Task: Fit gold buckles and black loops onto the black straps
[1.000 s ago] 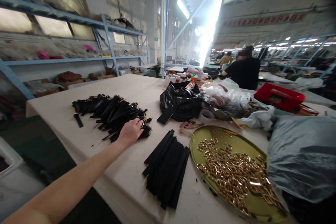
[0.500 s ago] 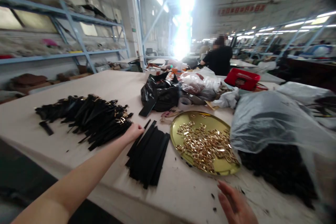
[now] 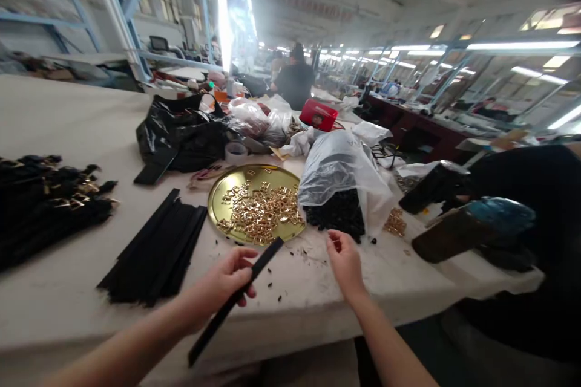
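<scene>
My left hand grips a long black strip, which slants up to the right in front of the tray. Closed at the fingertips, my right hand is beside the black pieces spilling from a clear plastic bag; whatever it pinches is too small to name. A round gold tray holds many small gold buckles. To its left lies a stack of black strips. Farther left is a heap of black strips with gold buckles.
Behind the tray are a black plastic bag, a tape roll and a red box. Dark rolls lie at the right, beside a person in dark clothing. Another person is farther back.
The view has turned right. My left hand has left the strip stack with one black strip. My right hand has moved to the black pieces by the clear bag and closed its fingers.
</scene>
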A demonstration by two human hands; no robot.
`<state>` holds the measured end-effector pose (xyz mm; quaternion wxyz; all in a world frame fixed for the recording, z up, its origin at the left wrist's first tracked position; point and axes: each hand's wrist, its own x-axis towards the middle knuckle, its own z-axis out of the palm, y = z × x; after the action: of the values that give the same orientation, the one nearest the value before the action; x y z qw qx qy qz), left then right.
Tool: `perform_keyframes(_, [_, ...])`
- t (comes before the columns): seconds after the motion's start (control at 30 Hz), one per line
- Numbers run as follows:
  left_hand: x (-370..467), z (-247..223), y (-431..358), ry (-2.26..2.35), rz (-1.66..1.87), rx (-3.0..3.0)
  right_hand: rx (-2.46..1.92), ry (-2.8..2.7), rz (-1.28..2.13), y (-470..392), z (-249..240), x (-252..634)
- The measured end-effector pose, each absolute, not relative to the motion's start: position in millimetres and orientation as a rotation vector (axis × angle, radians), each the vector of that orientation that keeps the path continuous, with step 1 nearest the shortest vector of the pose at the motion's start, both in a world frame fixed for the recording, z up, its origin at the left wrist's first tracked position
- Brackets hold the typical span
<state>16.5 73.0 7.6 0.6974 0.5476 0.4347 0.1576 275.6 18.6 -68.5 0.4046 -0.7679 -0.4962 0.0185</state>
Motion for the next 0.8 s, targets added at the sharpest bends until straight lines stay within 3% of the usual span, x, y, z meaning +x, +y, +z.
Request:
perform_keyframes(0.27, [53.3,-8.7,47.5,0.845,0.257,0.660,-2.158,-1.774,-0.050,56.5,-61.5,306.4])
perform_keyframes(0.5, [50.9,-15.4,56.5,0.856,0.281,0.470,-2.149,-1.886,-0.148,50.9,-57.2,310.7])
perform_keyframes(0.57, [50.9,-17.5,57.4,0.844,0.270,0.458,-2.056,-1.712,0.044,35.7,-54.8,295.4])
perform_keyframes(0.73, [50.3,-26.2,54.1,0.851,0.254,0.678,-1.692,-0.848,1.141,-0.9,-47.3,234.3])
perform_keyframes(0.8, [48.8,-30.4,50.6,0.864,0.267,0.887,-1.489,-0.549,1.308,-8.6,-43.6,215.8])
